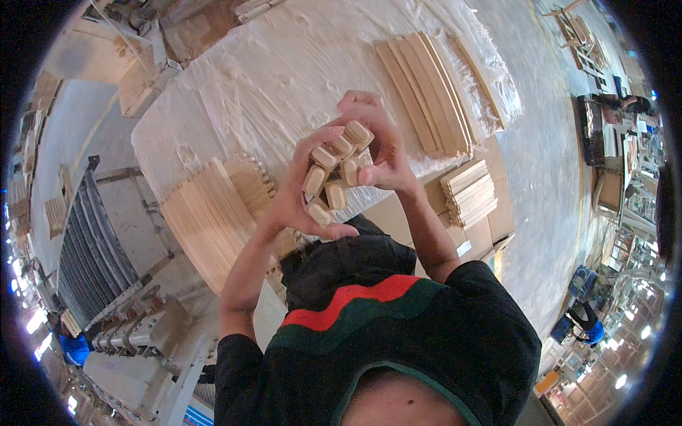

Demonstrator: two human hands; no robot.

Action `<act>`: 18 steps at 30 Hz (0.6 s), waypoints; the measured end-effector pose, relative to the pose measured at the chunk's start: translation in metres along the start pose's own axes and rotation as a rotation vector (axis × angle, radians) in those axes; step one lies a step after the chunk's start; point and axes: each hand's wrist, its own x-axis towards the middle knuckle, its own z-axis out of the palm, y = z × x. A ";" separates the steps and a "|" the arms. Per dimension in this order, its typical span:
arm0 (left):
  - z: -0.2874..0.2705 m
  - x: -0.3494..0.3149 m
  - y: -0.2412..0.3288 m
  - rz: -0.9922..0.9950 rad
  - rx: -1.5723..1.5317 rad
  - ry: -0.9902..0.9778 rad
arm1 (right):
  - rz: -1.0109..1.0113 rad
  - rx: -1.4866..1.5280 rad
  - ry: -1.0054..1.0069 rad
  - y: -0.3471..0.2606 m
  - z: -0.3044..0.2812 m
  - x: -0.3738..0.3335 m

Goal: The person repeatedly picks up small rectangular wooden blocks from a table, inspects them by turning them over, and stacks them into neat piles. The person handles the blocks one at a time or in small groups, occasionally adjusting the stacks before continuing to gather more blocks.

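Room over plastic sheeting (234, 92) (right-hand obstacle: planks (420, 92))

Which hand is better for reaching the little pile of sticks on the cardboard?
Probably the right hand: it's nearer the pile. The left hand is farther, across the wooden bundle. Both hold that bundle, though.

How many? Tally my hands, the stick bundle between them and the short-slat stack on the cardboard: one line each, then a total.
Hands: 2 (left hand, right hand)
Bundle of wooden sticks between them: 1
Stack of short wooden slats on the cardboard: 1
Total: 4
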 end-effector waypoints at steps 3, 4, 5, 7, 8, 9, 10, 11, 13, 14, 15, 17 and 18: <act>-0.007 -0.001 0.001 0.019 0.088 0.031 | 0.014 -0.125 -0.112 -0.019 -0.003 0.014; -0.010 -0.001 0.002 0.041 0.130 0.044 | 0.039 -0.121 -0.155 -0.022 -0.004 0.018; -0.014 -0.002 0.005 0.031 0.165 0.009 | 0.064 -0.117 -0.198 -0.025 -0.006 0.023; -0.013 -0.001 0.004 -0.014 0.014 0.056 | 0.016 -0.172 -0.331 -0.028 -0.012 0.039; -0.012 -0.001 0.004 -0.038 -0.058 0.079 | -0.011 -0.195 -0.397 -0.028 -0.014 0.047; -0.014 -0.002 0.000 -0.034 -0.130 0.086 | 0.003 -0.190 -0.439 -0.029 -0.015 0.055; -0.015 -0.003 -0.006 -0.030 -0.203 0.093 | 0.017 -0.184 -0.480 -0.029 -0.016 0.062; -0.018 -0.005 -0.009 -0.034 -0.239 0.086 | 0.031 -0.177 -0.521 -0.030 -0.015 0.067; -0.027 -0.007 -0.012 -0.048 -0.276 0.058 | 0.024 -0.201 -0.557 -0.033 -0.013 0.077; -0.029 -0.008 -0.013 -0.037 -0.228 0.068 | 0.020 -0.213 -0.575 -0.035 -0.012 0.080; -0.031 -0.008 -0.012 -0.023 -0.176 0.082 | 0.023 -0.232 -0.598 -0.036 -0.010 0.083; -0.029 -0.008 -0.008 0.005 -0.098 0.121 | 0.031 -0.270 -0.642 -0.040 -0.007 0.089; -0.031 -0.008 -0.006 0.001 -0.118 0.115 | 0.013 -0.271 -0.630 -0.042 -0.004 0.092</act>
